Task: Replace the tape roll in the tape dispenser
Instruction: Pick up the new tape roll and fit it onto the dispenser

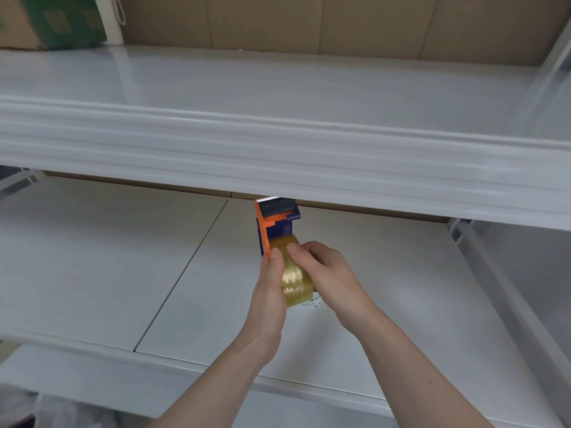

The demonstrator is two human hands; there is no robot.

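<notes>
Upper shelf: a glossy white shelf board (278,84) spans the whole width, its thick moulded front edge (278,156) blurred.
Lower shelf: a matte white shelf surface (92,257) made of panels, with a thin dark seam (182,273) running diagonally between two of them.
Back wall: brown cardboard-like panels (309,20) with vertical joins stand behind the upper shelf; a strip of the same brown shows under its front edge.
Top left corner: a brown cardboard box with green printing (52,20) sits on the upper shelf, beside a white upright post (108,20).
Right side: a white shelf upright (550,57) slants along the edge.
Light: soft, even, with pale reflections on the upper board.
</notes>
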